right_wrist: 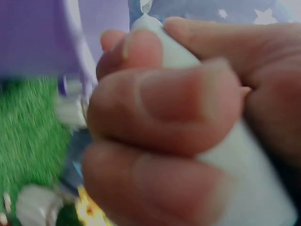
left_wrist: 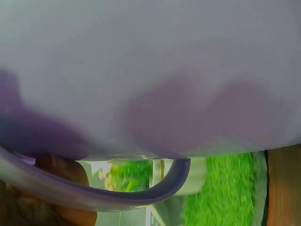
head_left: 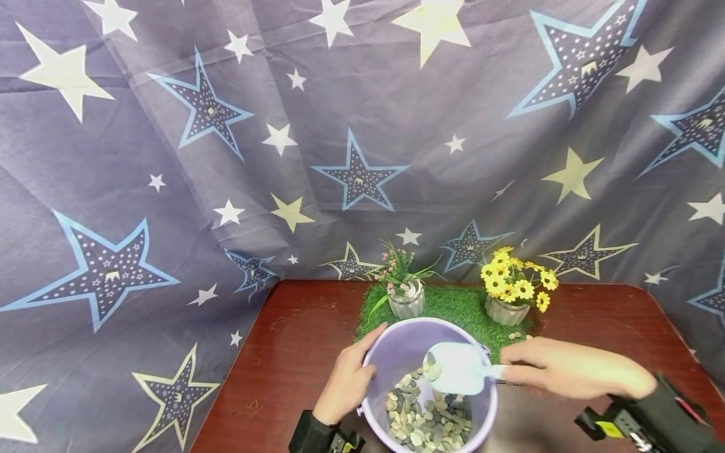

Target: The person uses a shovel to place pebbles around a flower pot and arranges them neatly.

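Observation:
A light purple bucket [head_left: 391, 355] stands at the table's front, with many small stones [head_left: 416, 434] on its bottom. My left hand [head_left: 345, 384] holds the bucket's left side at the rim. Up close in the left wrist view, the bucket wall [left_wrist: 141, 56] fills most of the picture; its curved handle [left_wrist: 108, 200] crosses in front of my fingers [left_wrist: 61, 169]. My right hand [head_left: 557, 368] grips the handle of a pale blue scoop [head_left: 455, 371] over the bucket's inside. A stone or two sit at the scoop's front edge. In the right wrist view, my fingers curl round the pale handle [right_wrist: 249, 174].
Behind the bucket lies a green turf mat [head_left: 453, 299]. On it stand a pot with pink flowers [head_left: 406, 302] and a pot with yellow flowers [head_left: 506, 308]. A few stones [head_left: 515, 336] lie near the mat's right edge. A starry cloth [head_left: 317, 113] hangs behind the red-brown table [head_left: 283, 340].

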A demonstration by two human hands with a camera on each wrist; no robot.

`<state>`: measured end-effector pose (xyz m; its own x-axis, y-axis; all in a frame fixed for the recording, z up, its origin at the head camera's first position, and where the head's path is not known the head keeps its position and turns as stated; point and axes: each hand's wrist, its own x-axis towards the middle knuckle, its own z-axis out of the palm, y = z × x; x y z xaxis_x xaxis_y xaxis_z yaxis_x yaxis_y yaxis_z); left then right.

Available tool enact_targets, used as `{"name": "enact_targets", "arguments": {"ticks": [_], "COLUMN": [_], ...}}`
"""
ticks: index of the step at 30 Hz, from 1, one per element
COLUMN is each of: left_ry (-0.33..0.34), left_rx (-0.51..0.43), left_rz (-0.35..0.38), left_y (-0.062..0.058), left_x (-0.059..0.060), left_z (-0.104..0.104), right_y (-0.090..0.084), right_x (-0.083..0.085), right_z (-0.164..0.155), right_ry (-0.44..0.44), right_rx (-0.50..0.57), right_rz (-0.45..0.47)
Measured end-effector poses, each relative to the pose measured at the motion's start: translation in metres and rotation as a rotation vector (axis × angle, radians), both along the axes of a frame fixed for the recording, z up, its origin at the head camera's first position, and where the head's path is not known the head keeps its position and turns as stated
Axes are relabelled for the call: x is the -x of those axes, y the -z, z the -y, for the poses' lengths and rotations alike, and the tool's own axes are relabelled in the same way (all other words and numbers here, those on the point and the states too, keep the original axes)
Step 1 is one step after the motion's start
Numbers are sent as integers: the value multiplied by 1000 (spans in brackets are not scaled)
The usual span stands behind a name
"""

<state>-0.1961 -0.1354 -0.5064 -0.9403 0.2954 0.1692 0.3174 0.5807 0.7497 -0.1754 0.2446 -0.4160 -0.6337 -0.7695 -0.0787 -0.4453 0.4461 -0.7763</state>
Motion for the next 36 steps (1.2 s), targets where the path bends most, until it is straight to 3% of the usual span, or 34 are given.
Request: {"name": "enact_targets", "arguments": {"ticks": [10, 17, 21, 26, 29, 33, 36], "left_ry": [-147, -231, -272, -325, -349, -349, -352], "left_rx": [-45, -40, -36, -17, -18, -29, -29], "left_rz": [20, 40, 45, 39, 39, 53, 62], "left_y": [1, 1, 0, 0, 0, 2, 2], "left_x": [-6, -7, -9, -11, -12, -11, -11], "left_z": [49, 81, 98, 115, 121, 125, 125], "right_y": [-11, 0, 25, 74, 106, 139, 155], "right_x": [-11, -16, -16, -20, -26, -31, -33], "right_z": [-69, -77, -71, -53, -37, -16, -1], "right_ry": [300, 436, 466, 561, 678, 835, 928], "right_rx": [-123, -187, -148, -84, -70, -2, 108], "right_rz": [74, 26, -22, -75, -10, 190, 321]}}
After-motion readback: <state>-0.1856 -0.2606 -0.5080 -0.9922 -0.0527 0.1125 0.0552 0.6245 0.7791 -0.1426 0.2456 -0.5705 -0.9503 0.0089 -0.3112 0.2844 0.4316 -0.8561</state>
